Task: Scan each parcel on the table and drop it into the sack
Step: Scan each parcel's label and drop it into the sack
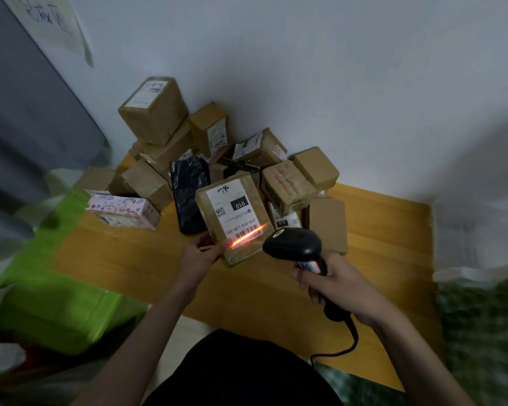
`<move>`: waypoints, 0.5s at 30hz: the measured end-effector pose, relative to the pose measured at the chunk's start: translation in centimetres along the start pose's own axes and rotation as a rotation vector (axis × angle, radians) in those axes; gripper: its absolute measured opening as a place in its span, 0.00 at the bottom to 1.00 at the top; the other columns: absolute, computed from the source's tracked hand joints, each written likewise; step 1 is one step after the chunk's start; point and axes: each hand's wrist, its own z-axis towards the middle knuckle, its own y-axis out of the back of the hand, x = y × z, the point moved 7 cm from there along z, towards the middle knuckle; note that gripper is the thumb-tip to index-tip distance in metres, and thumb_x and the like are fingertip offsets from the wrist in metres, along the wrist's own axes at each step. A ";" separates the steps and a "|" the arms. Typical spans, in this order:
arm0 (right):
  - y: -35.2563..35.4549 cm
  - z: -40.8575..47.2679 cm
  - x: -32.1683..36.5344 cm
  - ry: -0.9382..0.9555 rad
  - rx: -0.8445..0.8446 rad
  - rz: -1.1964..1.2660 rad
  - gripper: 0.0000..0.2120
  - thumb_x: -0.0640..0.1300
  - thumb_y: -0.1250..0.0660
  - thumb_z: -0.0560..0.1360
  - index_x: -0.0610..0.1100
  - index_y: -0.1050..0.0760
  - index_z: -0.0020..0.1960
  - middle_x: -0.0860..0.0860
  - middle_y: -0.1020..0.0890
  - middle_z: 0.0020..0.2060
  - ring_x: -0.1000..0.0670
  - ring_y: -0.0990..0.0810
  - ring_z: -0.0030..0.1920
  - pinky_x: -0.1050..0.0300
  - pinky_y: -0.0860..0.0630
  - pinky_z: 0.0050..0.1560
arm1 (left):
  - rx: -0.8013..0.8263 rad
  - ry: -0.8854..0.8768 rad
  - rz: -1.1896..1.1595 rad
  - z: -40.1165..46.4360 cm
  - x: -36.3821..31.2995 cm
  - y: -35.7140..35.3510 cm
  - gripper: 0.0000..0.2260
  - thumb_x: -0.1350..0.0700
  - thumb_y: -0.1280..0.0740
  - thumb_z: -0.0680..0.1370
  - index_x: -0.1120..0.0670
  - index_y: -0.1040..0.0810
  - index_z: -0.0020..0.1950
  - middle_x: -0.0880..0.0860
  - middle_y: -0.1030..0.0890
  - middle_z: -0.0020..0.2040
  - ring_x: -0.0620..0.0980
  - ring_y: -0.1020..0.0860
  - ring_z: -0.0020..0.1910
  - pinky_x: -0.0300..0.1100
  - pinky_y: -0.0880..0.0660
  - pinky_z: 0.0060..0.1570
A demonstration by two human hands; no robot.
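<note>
— Left hand (198, 254): what's it doing?
— Gripping the near left corner of the brown parcel (232, 216), tilted up off the wooden table (135, 253), label facing up.
— Right hand (332, 281)?
— Wrapped round the black scanner (295, 244) handle, just right of the parcel; a red beam (248, 235) crosses its barcode. More parcels (170, 133) are piled behind.

The brown cardboard parcel with the white label (232, 213) showed an orange-red scan line across its black barcode. My black plastic scanner (293, 244) matched the glossy black plastic mailer (190, 194). The cartoon-printed pink box (124, 210) lay on the honey-yellow wooden tabletop (129, 253).
</note>
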 end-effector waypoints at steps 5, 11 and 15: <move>0.3 -1.2 0.1 0.028 -0.002 0.016 0.03 0.41 0.32 0.79 0.42 0.24 0.51 0.51 0.21 0.34 0.51 0.23 0.31 0.55 0.26 0.33 | -0.014 -0.015 0.023 -0.5 0.0 -0.1 0.26 0.45 0.25 0.68 0.53 0.21 0.63 0.48 0.17 0.56 0.47 0.18 0.56 0.42 0.20 0.55; 0.2 -2.7 0.0 0.049 0.001 0.032 0.04 0.41 0.32 0.80 0.41 0.24 0.52 0.50 0.21 0.34 0.50 0.23 0.31 0.54 0.27 0.34 | -0.022 -0.033 0.028 -1.7 0.3 0.2 0.31 0.43 0.24 0.65 0.54 0.22 0.65 0.50 0.18 0.57 0.49 0.18 0.57 0.43 0.20 0.55; -0.2 -4.2 -0.2 0.057 0.002 0.023 0.05 0.41 0.32 0.79 0.41 0.23 0.53 0.49 0.20 0.34 0.50 0.23 0.30 0.54 0.27 0.33 | -0.042 -0.054 0.051 -3.3 0.3 0.3 0.32 0.41 0.25 0.64 0.53 0.22 0.65 0.50 0.18 0.58 0.49 0.19 0.58 0.44 0.21 0.57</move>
